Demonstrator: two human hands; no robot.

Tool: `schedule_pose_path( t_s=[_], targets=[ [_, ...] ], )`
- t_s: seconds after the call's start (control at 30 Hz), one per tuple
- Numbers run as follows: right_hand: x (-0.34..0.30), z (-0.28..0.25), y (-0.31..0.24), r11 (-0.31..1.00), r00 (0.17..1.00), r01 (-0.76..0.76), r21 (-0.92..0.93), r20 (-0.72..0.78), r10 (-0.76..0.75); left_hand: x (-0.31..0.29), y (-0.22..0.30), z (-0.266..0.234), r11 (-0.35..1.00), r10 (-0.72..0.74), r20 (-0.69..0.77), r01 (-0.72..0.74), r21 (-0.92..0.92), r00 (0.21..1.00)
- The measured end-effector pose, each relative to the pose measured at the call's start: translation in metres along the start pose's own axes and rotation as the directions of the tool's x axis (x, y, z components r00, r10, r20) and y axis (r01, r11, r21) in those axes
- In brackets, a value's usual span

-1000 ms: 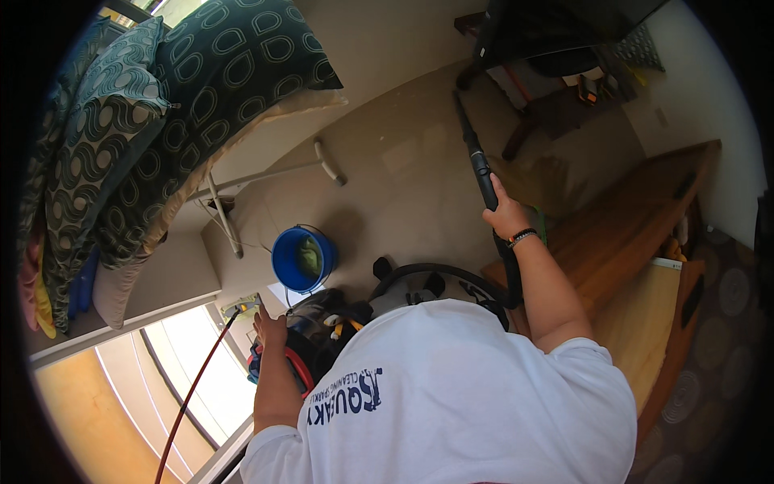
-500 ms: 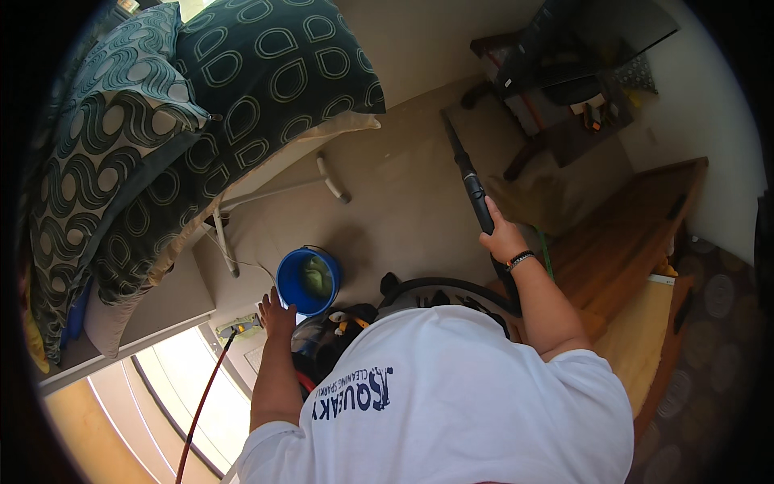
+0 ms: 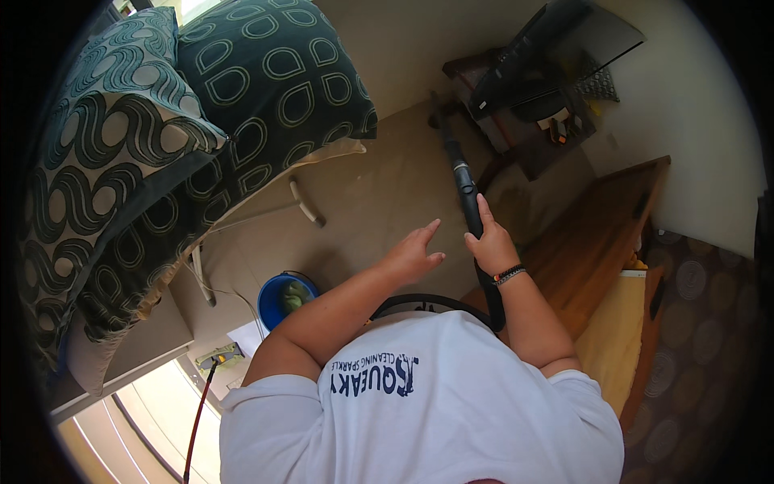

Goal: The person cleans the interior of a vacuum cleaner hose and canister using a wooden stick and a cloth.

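My right hand [image 3: 494, 248] is wrapped round the handle of a black vacuum cleaner wand [image 3: 465, 181], its index finger stretched along the tube. The wand points away over the tiled floor toward the far wall, and its far end is dim. My left hand [image 3: 415, 256] hovers to the left of the wand, open, with thumb and fingers apart and nothing in it. A black hose [image 3: 419, 298] curves in front of my white shirt. Behind my left forearm stands a blue bucket [image 3: 265, 303] with a pale green cloth [image 3: 297, 295] inside.
Patterned cushions [image 3: 266, 89] are piled at the left above a light metal frame [image 3: 306, 203]. A dark wooden stand [image 3: 556, 149] with a black screen is at the far right. A wooden panel [image 3: 564, 266] lies nearer. A red-handled mop [image 3: 201, 419] leans at lower left.
My left hand has swung from beside the bucket up and right toward the wand. The right hand keeps its hold on the wand. The whole view has shifted slightly.
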State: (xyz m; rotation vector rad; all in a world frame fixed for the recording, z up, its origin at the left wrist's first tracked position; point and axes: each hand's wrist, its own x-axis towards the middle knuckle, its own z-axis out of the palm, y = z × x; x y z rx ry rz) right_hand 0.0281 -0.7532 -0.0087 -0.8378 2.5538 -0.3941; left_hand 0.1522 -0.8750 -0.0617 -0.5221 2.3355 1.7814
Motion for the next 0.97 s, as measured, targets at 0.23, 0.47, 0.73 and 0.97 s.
schedule_pose_path(
  t_s=[0.23, 0.47, 0.73, 0.97],
  targets=[
    [0.052, 0.035, 0.049, 0.990, 0.985, -0.127, 0.064, 0.123, 0.119, -0.051, -0.098, 0.001, 0.969, -0.224, -0.140, 0.235, 0.071, 0.965],
    [0.098, 0.071, 0.038, 0.993, 0.985, -0.113, -0.031, 0.131, 0.116, -0.148, -0.166, -0.030, 0.769, -0.572, -0.321, 0.630, 0.111, 0.755],
    [0.197, 0.073, 0.009, 0.982, 0.983, -0.131, -0.138, 0.109, 0.147, -0.120, -0.134, -0.024, 0.633, -0.718, -0.411, 0.773, -0.051, 0.561],
    [0.277, 0.075, 0.001, 0.992, 0.983, -0.120, -0.043, 0.137, 0.125, -0.090, -0.118, -0.004, 0.584, -0.764, -0.408, 0.804, -0.110, 0.499]
  ],
)
